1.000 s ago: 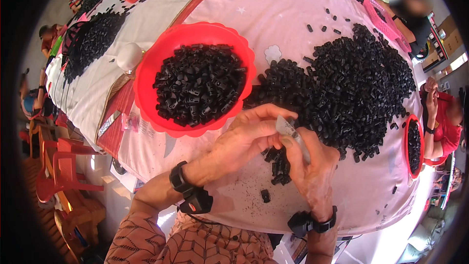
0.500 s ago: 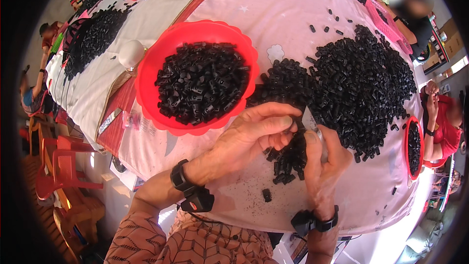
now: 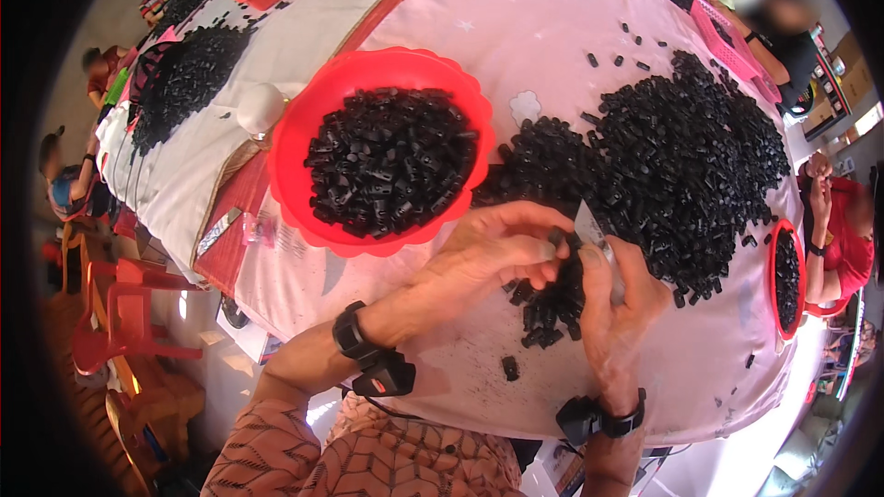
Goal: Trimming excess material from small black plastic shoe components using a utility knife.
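Observation:
My left hand point(image 3: 493, 244) pinches a small black plastic piece point(image 3: 572, 246) between thumb and fingertips. In my right hand point(image 3: 622, 304) is a knife with a pointed, silvery blade point(image 3: 587, 224), its tip angled up and its edge close against the piece. Fingers hide most of the piece and the knife's lower part. Beyond both hands spreads a large heap of similar black pieces point(image 3: 691, 184). To the left stands a red scalloped bowl point(image 3: 287, 175) filled with black pieces. One loose piece point(image 3: 510, 368) lies on the cloth near my body.
A pink patterned cloth point(image 3: 442, 331) covers the table, with dark crumbs on it. A white bulb-shaped object point(image 3: 261, 109) stands beside the bowl. At the right edge is a red basin point(image 3: 776, 308) of pieces. Other people sit around the table; red chairs point(image 3: 138, 317) stand at left.
The whole view has shifted slightly. Both hands stay together, the left still pinching the black piece and the right still holding the knife against it, with only small finger movement.

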The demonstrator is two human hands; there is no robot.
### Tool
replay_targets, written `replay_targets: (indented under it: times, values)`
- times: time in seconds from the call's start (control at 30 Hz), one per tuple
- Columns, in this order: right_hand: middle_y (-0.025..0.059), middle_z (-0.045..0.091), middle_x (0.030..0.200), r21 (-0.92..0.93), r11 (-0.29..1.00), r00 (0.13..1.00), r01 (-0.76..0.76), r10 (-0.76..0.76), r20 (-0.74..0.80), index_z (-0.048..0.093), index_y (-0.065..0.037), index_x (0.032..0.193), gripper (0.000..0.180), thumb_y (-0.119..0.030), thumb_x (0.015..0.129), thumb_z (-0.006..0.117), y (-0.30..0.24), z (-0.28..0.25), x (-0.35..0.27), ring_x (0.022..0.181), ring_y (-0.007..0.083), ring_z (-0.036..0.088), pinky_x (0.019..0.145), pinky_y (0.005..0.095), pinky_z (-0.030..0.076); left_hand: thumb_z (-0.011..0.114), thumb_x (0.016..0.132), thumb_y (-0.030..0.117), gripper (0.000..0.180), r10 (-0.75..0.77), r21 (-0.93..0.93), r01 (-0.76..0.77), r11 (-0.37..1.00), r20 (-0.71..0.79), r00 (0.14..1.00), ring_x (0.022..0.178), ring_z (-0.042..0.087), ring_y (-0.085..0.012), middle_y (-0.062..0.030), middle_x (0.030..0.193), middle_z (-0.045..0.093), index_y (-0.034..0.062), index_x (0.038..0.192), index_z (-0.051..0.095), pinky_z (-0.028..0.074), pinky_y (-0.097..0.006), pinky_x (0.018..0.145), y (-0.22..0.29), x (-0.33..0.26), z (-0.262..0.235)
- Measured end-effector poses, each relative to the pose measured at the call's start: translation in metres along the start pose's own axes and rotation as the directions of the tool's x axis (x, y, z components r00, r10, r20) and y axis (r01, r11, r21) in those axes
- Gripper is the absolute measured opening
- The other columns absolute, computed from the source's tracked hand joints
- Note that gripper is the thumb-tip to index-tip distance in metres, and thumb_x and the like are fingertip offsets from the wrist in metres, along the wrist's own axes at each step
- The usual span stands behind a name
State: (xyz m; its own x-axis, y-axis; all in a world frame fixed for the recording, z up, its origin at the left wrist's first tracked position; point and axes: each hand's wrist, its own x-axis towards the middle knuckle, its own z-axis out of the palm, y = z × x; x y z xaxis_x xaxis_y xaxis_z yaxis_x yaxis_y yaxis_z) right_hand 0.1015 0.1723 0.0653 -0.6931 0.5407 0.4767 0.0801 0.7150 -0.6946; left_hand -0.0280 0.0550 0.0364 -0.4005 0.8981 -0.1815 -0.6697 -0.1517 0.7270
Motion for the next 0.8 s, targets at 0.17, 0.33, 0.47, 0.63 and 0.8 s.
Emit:
replay_targets:
  times: [0.17, 0.33, 0.47, 0.63, 0.8]
  values:
    - [0.0148, 0.065, 0.07, -0.015, 0.999, 0.999, -0.033, 0.033, 0.038, 0.064, 0.001, 0.093, 0.012, -0.008, 0.087, 0.07, -0.004, -0.001, -0.002, 0.055, 0.0234, 0.065, 0.051, 0.03, 0.048, 0.062, 0.09, 0.006, 0.025, -0.018, 0.034, 0.019, 0.999, -0.009, 1.0, 0.078, 0.064, -0.0125, -0.0074, 0.093, 0.067, 0.0003, 0.114, 0.06, 0.051, -0.025, 0.068, -0.002, -0.002, 0.003]
    - [0.0139, 0.065, 0.068, -0.025, 0.999, 0.999, -0.037, 0.038, 0.036, 0.064, 0.002, 0.093, 0.011, -0.008, 0.088, 0.067, -0.006, -0.003, -0.003, 0.055, 0.0233, 0.065, 0.051, 0.0305, 0.048, 0.064, 0.09, 0.008, 0.022, -0.021, 0.124, 0.021, 0.992, 0.0, 1.0, 0.074, 0.063, -0.0116, -0.0058, 0.089, 0.067, 0.0008, 0.111, 0.063, 0.05, -0.025, 0.065, 0.001, -0.005, 0.007]
    - [0.0157, 0.064, 0.067, -0.074, 0.997, 0.999, 0.004, -0.001, 0.033, 0.063, 0.004, 0.094, 0.014, -0.009, 0.089, 0.066, -0.004, 0.0, -0.003, 0.055, 0.0251, 0.065, 0.051, 0.032, 0.048, 0.064, 0.091, 0.011, 0.018, -0.021, 0.136, 0.019, 0.99, 0.015, 1.0, 0.072, 0.063, -0.0103, -0.0042, 0.086, 0.067, 0.0017, 0.107, 0.066, 0.049, -0.024, 0.063, -0.002, -0.006, 0.007]
    - [0.0187, 0.064, 0.069, -0.08, 0.997, 1.0, 0.005, -0.004, 0.016, 0.063, 0.004, 0.096, 0.017, -0.011, 0.09, 0.065, -0.001, 0.001, -0.004, 0.057, 0.0307, 0.067, 0.051, 0.035, 0.049, 0.064, 0.091, 0.01, 0.018, -0.045, 0.154, 0.039, 0.987, 0.033, 0.998, 0.073, 0.063, -0.0086, -0.0035, 0.088, 0.068, 0.0017, 0.107, 0.067, 0.05, -0.023, 0.064, -0.004, -0.006, 0.01]
    - [0.02, 0.065, 0.069, -0.096, 0.995, 0.999, -0.041, 0.043, 0.018, 0.063, 0.004, 0.096, 0.017, -0.012, 0.09, 0.065, -0.004, -0.004, -0.004, 0.059, 0.0322, 0.068, 0.052, 0.0359, 0.049, 0.065, 0.09, 0.006, 0.02, 0.008, 0.165, -0.017, 0.986, 0.055, 0.998, 0.074, 0.063, -0.0091, -0.0045, 0.092, 0.067, 0.0003, 0.109, 0.067, 0.051, -0.023, 0.067, -0.001, -0.005, 0.012]
